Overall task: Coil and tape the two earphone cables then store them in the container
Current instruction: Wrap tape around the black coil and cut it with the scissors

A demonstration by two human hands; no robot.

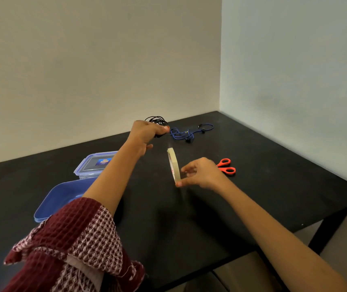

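Note:
My left hand point(145, 133) is raised over the far part of the black table point(252, 165) and grips a coiled black earphone cable point(156, 120), whose loops stick up behind my fingers. Just to the right, a blue earphone cable point(189, 132) lies loose on the table. My right hand point(202, 172) pinches a roll of beige tape point(173, 163) and holds it upright on edge between my two hands. A blue container point(61, 197) sits open at the left, partly hidden by my left arm.
The container's clear lid point(92, 164) with blue clips lies behind the container. Red-handled scissors point(226, 166) rest on the table just right of my right hand. Walls close off the table at the back and right.

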